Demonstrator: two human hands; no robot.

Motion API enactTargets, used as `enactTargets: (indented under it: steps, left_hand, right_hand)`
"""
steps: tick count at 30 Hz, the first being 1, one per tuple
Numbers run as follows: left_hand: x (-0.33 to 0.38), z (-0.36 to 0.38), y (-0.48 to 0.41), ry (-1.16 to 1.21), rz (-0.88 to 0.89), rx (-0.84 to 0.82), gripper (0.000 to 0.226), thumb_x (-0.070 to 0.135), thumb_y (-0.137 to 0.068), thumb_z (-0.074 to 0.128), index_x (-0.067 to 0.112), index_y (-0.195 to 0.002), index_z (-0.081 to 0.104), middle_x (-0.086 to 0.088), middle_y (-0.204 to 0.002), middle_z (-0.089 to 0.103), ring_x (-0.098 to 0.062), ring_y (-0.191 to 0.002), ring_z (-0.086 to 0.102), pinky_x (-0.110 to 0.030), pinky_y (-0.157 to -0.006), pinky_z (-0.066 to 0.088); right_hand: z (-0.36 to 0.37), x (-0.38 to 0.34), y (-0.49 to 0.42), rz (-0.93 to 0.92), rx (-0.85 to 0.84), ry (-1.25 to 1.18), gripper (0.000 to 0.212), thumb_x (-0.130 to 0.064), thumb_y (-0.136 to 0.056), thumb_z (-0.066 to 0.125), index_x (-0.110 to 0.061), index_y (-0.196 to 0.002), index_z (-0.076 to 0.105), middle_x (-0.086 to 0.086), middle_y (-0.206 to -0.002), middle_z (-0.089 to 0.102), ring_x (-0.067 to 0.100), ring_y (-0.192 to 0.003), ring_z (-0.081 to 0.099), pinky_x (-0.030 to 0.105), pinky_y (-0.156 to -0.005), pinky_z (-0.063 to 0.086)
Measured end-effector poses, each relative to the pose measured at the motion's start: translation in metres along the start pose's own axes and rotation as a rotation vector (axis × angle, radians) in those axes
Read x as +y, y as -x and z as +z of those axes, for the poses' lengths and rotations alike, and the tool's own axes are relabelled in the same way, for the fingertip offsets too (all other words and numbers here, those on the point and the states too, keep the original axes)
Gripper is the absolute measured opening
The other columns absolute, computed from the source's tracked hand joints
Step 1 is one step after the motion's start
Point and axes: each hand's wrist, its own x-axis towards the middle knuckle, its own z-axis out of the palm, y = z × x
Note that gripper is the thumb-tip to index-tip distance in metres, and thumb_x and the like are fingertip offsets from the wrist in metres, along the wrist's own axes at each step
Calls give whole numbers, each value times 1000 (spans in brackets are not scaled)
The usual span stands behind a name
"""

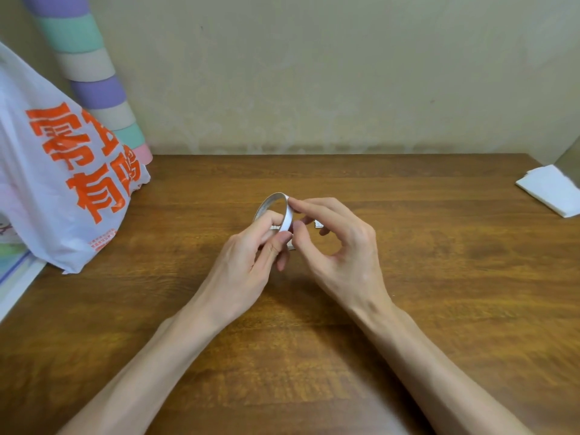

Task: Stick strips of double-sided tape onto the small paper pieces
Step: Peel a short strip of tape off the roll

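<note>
A thin white roll of double-sided tape (284,211) is held upright above the middle of the wooden table (439,262). My left hand (248,259) grips the roll, with a finger through its hole and the thumb on its outer face. My right hand (339,243) pinches at the roll's outer edge near the top with the fingertips. Small paper pieces (318,224) lie on the table just behind my hands, mostly hidden by them.
A white plastic bag (56,171) with orange print stands at the left. Behind it a rolled mat (94,76) in pastel bands leans on the wall. A folded white tissue (552,189) lies at the far right edge.
</note>
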Motion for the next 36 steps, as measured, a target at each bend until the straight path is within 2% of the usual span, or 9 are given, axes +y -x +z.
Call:
enactTargets:
  steps: [5,8,11,16,20,24,27,32,36]
  left_hand:
    - [0,-1,0,-17,5,23,15,23,-112,45,21,-108,59,8,-70,57,-13,-65,53,-30,-64,44]
    - [-1,0,1,-60,-8,23,16,23,-112,44,19,-107,59,9,-74,58,-17,-70,58,-37,-66,48]
    - [-3,1,1,-92,-12,40,17,22,-112,44,18,-107,60,9,-76,58,-18,-70,58,-37,-65,48]
    - [-2,0,1,-171,-14,70,18,23,-110,47,21,-105,64,11,-62,50,-14,-55,44,-30,-55,36]
    - [1,-2,1,-148,-43,103,21,23,-111,47,16,-105,66,25,-60,53,-7,-52,47,-18,-53,30]
    - [-1,-5,0,-140,-44,120,22,28,-111,48,21,-101,66,19,-59,51,-12,-51,40,-28,-52,32]
    - [-1,-7,-1,-153,-20,116,20,28,-110,49,30,-96,63,16,-62,53,-14,-53,44,-33,-53,39]
    - [0,-7,-1,-205,-19,116,20,27,-109,52,28,-96,67,22,-62,54,-9,-50,46,-17,-52,30]
    - [-3,-8,-2,-199,-26,114,23,29,-110,51,25,-99,70,13,-59,50,-13,-50,44,-20,-52,29]
  right_hand:
    - [1,-2,2,-16,2,15,26,-9,-91,73,-12,-117,78,-2,-107,74,13,-92,70,23,-81,51]
    - [-1,-1,0,21,-12,-14,20,-11,-90,74,-11,-109,78,-3,-100,73,15,-89,68,22,-78,49]
    - [-3,0,-1,73,-27,-51,12,-9,-88,76,-14,-100,76,-3,-93,72,17,-88,67,32,-74,51]
    - [-2,-3,0,186,-21,-174,11,-9,-85,71,-16,-93,74,-5,-96,71,18,-87,69,42,-72,53]
    - [-2,-6,-1,238,8,-204,31,-16,-84,66,-18,-114,71,-4,-108,67,16,-85,70,40,-70,54]
    - [-1,-3,1,159,-27,-93,28,-13,-86,72,-19,-112,78,-5,-109,68,16,-86,69,34,-69,52]
    - [1,-1,3,127,-29,-73,19,-11,-86,81,-17,-104,81,-4,-104,69,18,-84,68,33,-67,50]
    - [-4,-2,-2,233,11,-199,19,-8,-84,84,-17,-99,76,-2,-104,70,18,-80,70,25,-65,47]
    - [-6,-1,-1,183,-41,-98,26,-13,-85,83,-19,-111,79,-4,-111,67,16,-85,70,22,-68,47]
